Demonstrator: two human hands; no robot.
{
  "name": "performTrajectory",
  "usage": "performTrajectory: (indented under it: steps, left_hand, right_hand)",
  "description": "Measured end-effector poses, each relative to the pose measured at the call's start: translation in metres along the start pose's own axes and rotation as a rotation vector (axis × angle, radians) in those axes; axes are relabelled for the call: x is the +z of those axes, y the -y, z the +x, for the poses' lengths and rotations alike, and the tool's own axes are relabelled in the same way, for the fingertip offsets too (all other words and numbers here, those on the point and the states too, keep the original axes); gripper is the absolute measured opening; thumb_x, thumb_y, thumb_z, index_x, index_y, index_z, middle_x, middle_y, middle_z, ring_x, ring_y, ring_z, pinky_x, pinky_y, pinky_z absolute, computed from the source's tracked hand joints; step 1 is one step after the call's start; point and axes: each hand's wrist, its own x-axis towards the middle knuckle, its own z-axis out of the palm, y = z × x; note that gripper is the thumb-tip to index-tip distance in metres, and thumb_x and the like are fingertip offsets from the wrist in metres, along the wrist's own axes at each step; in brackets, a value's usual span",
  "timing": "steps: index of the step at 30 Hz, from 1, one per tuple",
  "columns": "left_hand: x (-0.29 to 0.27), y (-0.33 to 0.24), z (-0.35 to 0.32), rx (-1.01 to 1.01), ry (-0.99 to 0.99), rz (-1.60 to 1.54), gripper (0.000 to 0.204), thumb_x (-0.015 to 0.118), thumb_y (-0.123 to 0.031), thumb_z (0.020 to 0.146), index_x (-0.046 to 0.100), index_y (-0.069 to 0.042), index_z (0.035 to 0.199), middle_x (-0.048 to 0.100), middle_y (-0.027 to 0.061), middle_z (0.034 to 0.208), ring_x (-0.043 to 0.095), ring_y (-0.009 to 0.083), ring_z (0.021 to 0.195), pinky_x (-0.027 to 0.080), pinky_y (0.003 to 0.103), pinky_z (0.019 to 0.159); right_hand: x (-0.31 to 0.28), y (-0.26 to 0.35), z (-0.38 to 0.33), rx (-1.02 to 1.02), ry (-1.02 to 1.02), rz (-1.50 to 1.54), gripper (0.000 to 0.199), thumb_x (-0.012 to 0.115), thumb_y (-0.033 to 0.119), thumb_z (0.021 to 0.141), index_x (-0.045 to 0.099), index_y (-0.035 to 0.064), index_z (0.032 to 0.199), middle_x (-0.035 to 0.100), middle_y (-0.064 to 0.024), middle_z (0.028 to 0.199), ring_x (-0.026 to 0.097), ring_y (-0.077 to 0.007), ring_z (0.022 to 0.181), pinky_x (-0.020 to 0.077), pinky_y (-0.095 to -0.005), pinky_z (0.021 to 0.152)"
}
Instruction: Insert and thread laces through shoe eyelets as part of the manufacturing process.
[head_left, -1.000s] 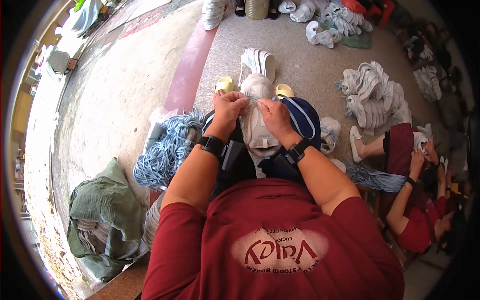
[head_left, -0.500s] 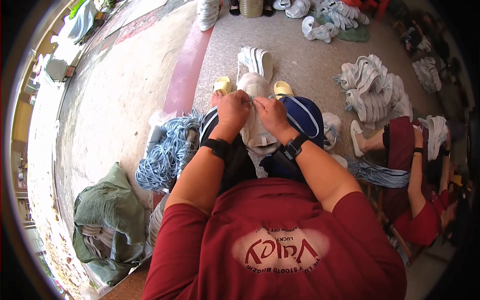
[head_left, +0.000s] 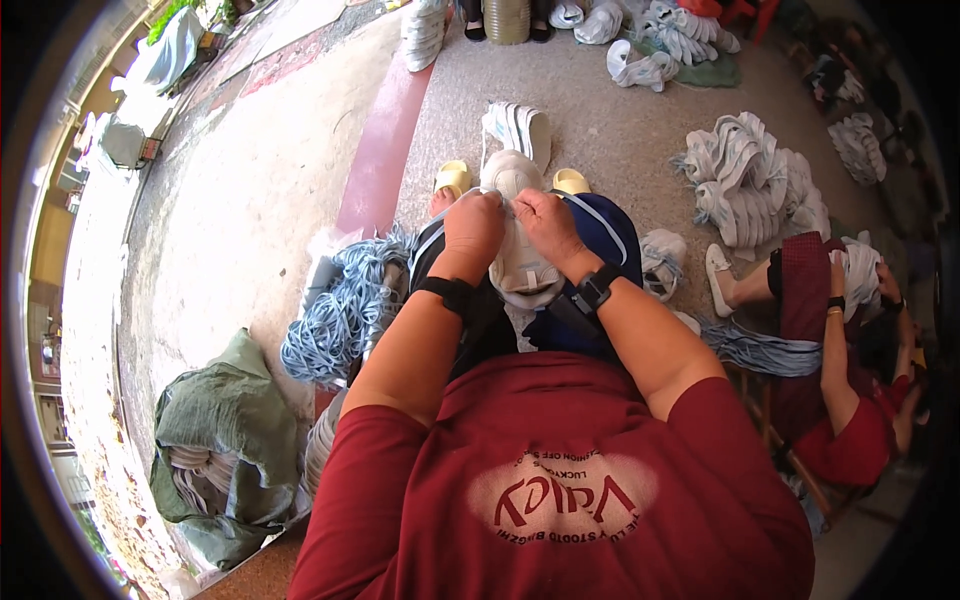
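A white shoe (head_left: 520, 265) rests on my lap, toe pointing away from me. My left hand (head_left: 472, 228) pinches its upper near the opening from the left. My right hand (head_left: 548, 225) grips the same spot from the right, fingers bent over the top edge. Each of my wrists carries a black band. A pale blue lace runs across my right knee beside the shoe; I cannot tell whether either hand holds it. My feet in yellow slippers (head_left: 452, 178) show just beyond the shoe.
A heap of light blue laces (head_left: 340, 315) lies at my left. A green sack (head_left: 225, 440) holds more shoes at lower left. Piles of white shoes (head_left: 750, 185) lie on the floor ahead and right. A seated person (head_left: 840, 400) works at my right.
My hands have stayed on the shoe with only small finger shifts. The view has tilted slightly, so everything sits a little lower in the frame.
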Motion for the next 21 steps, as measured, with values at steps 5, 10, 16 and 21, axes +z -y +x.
performTrajectory:
  steps: [5,10,16,21]
  left_hand:
    - [-0.009,0.013,0.000,0.199,0.173,0.081,0.016,0.053,-0.013,0.073,0.062,0.000,0.073,0.061,0.0215,0.080,0.061,0.0354,0.077,0.048,0.042,0.070]
    - [-0.020,-0.013,-0.003,0.050,0.171,-0.001,0.022,0.057,-0.019,0.072,0.060,0.003,0.074,0.061,0.0233,0.082,0.059,0.0365,0.084,0.046,0.044,0.076]
    - [-0.015,0.028,0.008,0.150,0.269,-0.232,0.017,0.064,-0.015,0.063,0.065,-0.002,0.075,0.061,0.0129,0.063,0.057,0.0290,0.054,0.047,0.035,0.054]
    - [-0.016,0.052,0.001,0.209,0.271,-0.355,0.021,0.063,-0.013,0.063,0.068,-0.005,0.082,0.063,0.0104,0.074,0.054,0.0240,0.080,0.042,0.035,0.076]
  right_hand:
    - [0.007,0.007,-0.004,-0.155,0.009,-0.041,0.017,0.056,0.017,0.081,0.060,0.0012,0.078,0.060,-0.0187,0.071,0.060,-0.0358,0.069,0.0462,-0.0393,0.061]
    - [0.012,0.003,0.002,-0.110,0.064,-0.268,0.016,0.054,0.018,0.078,0.061,0.0046,0.073,0.060,-0.0198,0.069,0.060,-0.0374,0.070,0.0476,-0.0453,0.064]
    - [0.011,0.011,-0.007,-0.146,0.080,-0.342,0.010,0.059,0.014,0.075,0.060,0.0043,0.077,0.061,-0.0193,0.069,0.061,-0.0371,0.067,0.0484,-0.0446,0.063]
    - [0.008,0.018,-0.015,-0.197,0.127,-0.416,0.012,0.061,0.015,0.074,0.056,0.0045,0.080,0.061,-0.0184,0.067,0.061,-0.0357,0.065,0.0484,-0.0439,0.060]
